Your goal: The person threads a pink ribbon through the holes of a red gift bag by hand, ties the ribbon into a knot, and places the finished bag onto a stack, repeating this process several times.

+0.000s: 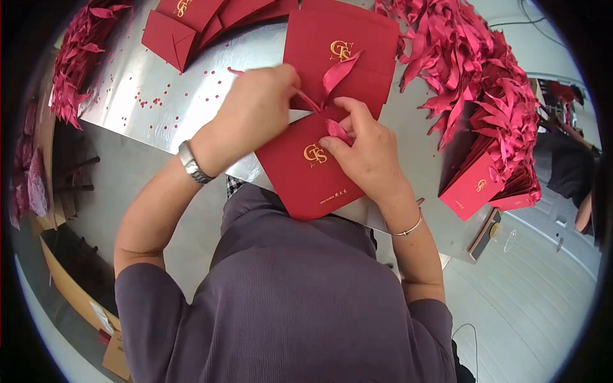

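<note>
A red paper bag (306, 182) with a gold monogram lies slanted at the table's front edge, its lower end over my lap. A glossy red ribbon (340, 75) is at its top edge, one loose end standing up. My left hand (258, 105) is closed around one strand of this ribbon, and a tail pokes out beyond the fist. My right hand (369, 143) pinches another part of the ribbon between thumb and fingers, just above the monogram. The fingertips of my left hand are partly hidden.
Another red bag (383, 48) lies flat behind. Folded red bags (169, 38) sit at the back left. Heaps of ribboned bags (460, 76) fill the right side, and a ribbon bundle (83, 60) hangs at far left. Red paper dots dot the metal tabletop (121, 115). A phone (485, 233) lies right.
</note>
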The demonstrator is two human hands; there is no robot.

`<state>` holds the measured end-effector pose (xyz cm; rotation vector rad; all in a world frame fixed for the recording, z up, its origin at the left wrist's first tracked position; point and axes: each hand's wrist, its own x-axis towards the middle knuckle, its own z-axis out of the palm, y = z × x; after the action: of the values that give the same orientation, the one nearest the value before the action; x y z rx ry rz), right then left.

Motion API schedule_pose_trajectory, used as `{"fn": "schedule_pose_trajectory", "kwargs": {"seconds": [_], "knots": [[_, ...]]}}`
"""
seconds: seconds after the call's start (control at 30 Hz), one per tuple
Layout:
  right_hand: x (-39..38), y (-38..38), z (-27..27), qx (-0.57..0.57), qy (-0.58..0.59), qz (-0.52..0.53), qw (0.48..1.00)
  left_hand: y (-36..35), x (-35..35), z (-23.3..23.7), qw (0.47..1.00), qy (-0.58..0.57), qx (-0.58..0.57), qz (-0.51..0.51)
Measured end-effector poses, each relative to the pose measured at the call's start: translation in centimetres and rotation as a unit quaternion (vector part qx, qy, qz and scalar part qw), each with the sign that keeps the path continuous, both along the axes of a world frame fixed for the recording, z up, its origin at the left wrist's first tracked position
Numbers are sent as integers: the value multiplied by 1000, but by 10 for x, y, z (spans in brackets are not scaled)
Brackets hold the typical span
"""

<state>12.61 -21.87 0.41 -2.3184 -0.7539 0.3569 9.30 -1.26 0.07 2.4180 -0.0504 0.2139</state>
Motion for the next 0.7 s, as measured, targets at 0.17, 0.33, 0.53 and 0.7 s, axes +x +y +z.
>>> {"fn": "schedule_pose_trajectory", "kwargs": {"seconds": [0.17,0.33,0.53,0.7], "knots": [[0,-1,0,3,-8,5,1000,25,-2,-6,991,-54,-17,119],[-3,-2,2,1,-5,1,1000,5,-39,16,986,-138,73,53],[-5,-19,12,31,16,9,999,-16,-66,4,998,-11,56,18],[-25,-64,32,101,210,-80,969,-13,-61,2,995,72,-47,52]]}}
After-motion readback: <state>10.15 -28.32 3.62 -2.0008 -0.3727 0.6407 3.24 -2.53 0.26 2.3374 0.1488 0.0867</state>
